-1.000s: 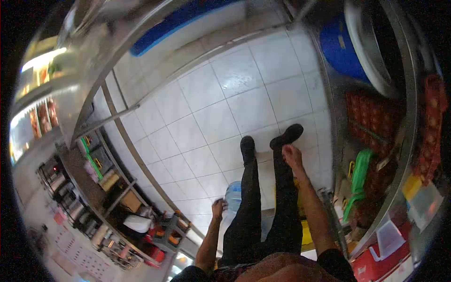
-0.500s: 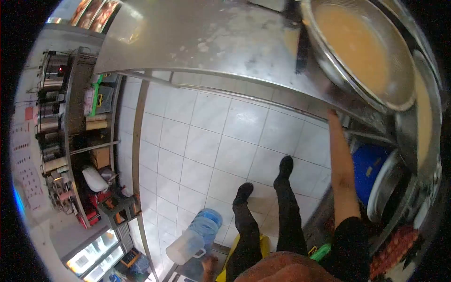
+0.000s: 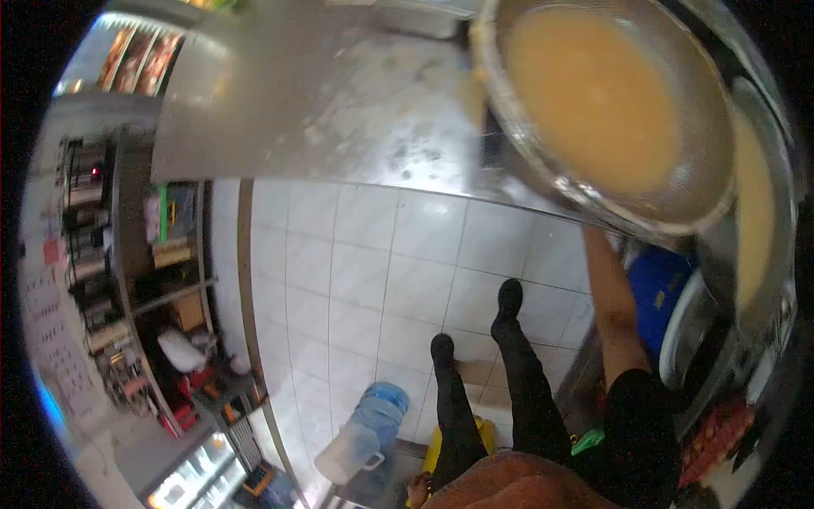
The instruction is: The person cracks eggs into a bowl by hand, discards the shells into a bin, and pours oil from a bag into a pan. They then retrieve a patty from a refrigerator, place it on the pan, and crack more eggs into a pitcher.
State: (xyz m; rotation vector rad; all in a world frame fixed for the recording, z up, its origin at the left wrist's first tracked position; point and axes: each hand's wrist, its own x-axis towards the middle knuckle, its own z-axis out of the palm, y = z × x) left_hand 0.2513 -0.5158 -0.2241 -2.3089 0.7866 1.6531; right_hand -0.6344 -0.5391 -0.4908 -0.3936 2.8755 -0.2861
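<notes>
My right forearm (image 3: 615, 305) reaches forward and goes out of sight beneath the rim of a large mesh strainer (image 3: 708, 182). The right hand and its fingers are hidden there. Cloudy, pale orange-brown liquid (image 3: 593, 102) lies in the strainer, at the upper right. Beside it, a metal pan (image 3: 721, 263) holds more pale liquid. Low in the picture, my left hand (image 3: 418, 489) hangs beside my left leg, near a yellow object (image 3: 483, 431). It is small and blurred, so its fingers are unclear.
A stained steel counter (image 3: 280, 127) runs along the top. Below it is white floor tile. A blue water bottle (image 3: 379, 407) and translucent jug (image 3: 348, 454) stand to the left. A blue container (image 3: 657, 293) sits under the right side. Shelving (image 3: 127, 246) lines the left.
The view has shifted, and the strainer appears larger and farther left. My left hand has come in closer to my leg. My right arm still reaches under the strainer's rim.
</notes>
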